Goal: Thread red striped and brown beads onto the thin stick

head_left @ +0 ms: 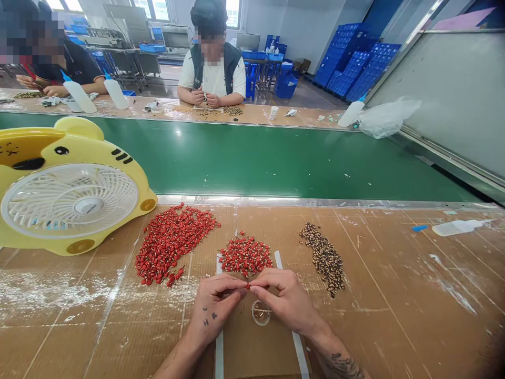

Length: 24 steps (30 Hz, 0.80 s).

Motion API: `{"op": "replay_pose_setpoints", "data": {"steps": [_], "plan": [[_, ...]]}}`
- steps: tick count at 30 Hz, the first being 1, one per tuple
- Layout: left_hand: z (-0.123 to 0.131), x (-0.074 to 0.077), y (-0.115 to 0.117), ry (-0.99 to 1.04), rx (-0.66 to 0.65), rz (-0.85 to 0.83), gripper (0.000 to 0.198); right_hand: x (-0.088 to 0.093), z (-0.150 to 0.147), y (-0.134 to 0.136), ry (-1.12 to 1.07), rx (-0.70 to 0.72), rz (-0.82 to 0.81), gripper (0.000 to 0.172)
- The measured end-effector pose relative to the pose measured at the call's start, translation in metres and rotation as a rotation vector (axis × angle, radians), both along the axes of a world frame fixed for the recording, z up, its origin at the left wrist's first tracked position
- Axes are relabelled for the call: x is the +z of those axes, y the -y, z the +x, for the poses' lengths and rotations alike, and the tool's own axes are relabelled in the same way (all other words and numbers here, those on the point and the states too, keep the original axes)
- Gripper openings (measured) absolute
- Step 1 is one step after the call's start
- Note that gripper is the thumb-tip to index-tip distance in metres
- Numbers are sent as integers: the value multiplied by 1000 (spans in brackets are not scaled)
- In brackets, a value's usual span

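A small red bead (pixel 248 286) sits pinched between the left hand (pixel 215 308) and right hand (pixel 286 300), fingertips together, near the front edge of the cardboard counter (pixel 398 316).
Just beyond lies a heap of red beads (pixel 245 256), with a larger red heap (pixel 171 242) to its left and brown beads (pixel 323 259) to its right.

Fan (pixel 79 150) at 10 o'clock: glossy yellow plastic. Bench (pixel 394 295): matt, scuffed brown cardboard top. Red beads (pixel 169 245): glossy.

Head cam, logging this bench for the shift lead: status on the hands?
Left hand and right hand pinching one small red piece. Red pile just ahead. Small clear round container below the hands.
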State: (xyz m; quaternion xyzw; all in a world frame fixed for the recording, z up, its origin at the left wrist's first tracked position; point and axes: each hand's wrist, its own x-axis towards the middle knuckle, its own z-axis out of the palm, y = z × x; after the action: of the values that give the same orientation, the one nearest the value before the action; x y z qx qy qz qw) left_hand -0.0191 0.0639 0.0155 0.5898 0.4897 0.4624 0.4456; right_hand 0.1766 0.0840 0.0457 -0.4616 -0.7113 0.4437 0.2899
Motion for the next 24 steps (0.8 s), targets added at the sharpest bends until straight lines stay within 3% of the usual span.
{"op": "replay_pose_setpoints", "data": {"steps": [16, 21, 24], "plan": [[2, -1, 0, -121, -31, 194, 16, 3, -4, -5, 4, 11, -11, 15], [-1, -2, -3, -86, -44, 148, 31, 2, 12, -17, 84, -66, 1, 16], [-16, 1, -5, -252, 14, 156, 24, -3, 28, -33, 212, -141, 81, 18]]}}
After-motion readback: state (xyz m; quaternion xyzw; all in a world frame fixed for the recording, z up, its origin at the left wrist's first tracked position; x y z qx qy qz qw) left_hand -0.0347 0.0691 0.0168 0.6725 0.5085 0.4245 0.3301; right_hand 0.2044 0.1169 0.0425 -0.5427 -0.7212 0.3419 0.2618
